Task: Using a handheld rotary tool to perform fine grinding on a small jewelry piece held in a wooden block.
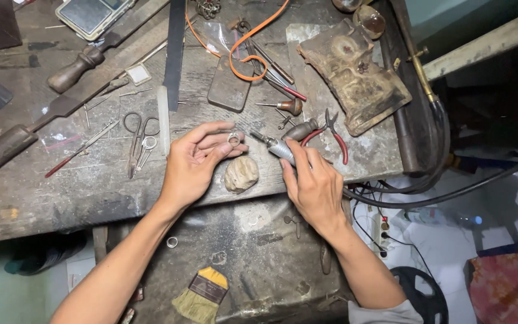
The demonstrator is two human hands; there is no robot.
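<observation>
Right hand [314, 183] grips rotary handpiece [278, 147], tip up-left toward ring [234, 139] pinched by left hand [194, 165].

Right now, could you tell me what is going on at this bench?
A person sits at a worn workbench. The left hand pinches a small metal ring at the fingertips. The right hand grips a rotary handpiece with its tip aimed at the ring, just short of it. A lumpy bench peg sits below the ring. Pliers, scissors and files lie around; a brush lies in the tray below.
</observation>
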